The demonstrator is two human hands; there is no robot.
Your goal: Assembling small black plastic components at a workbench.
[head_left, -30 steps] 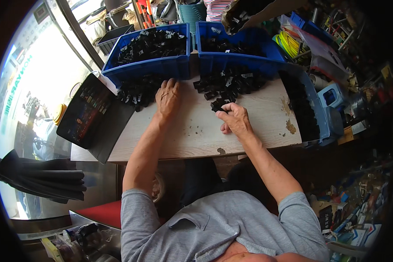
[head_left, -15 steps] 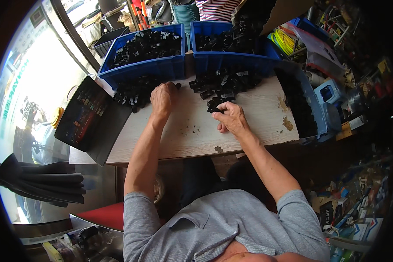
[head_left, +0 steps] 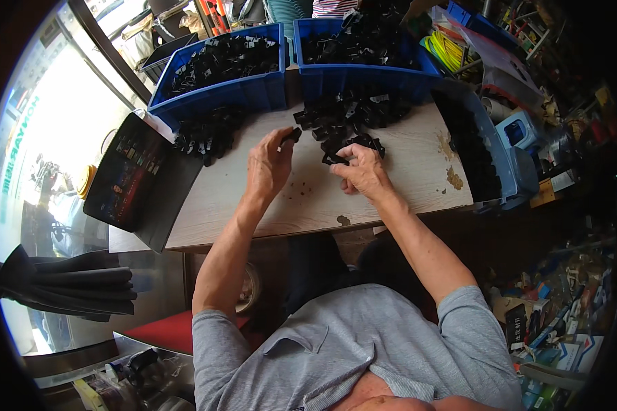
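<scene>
My left hand (head_left: 270, 163) is raised over the middle of the table, its fingers closed on a small black plastic part (head_left: 291, 136). Opposite it, my right hand (head_left: 365, 172) pinches another black plastic part (head_left: 332, 159) between thumb and forefinger, at the near edge of a pile. That right pile (head_left: 355, 111) is a heap of similar black parts, some with light faces. A second pile (head_left: 211, 133) of black parts lies farther left, beside the tablet. The exact shape of both held parts is too small and dark to tell.
Two blue bins (head_left: 219, 98) (head_left: 370, 74) full of black parts stand along the table's far side. A grey-blue bin (head_left: 487, 147) sits at the right edge. A tablet (head_left: 131, 179) leans at the left. The pale tabletop (head_left: 267, 219) has worn patches. Someone in stripes is beyond.
My left hand has come away from the left pile, rightward toward my right hand, with a black part in its fingers. My right hand stays nearly in place. The view has shifted slightly.
</scene>
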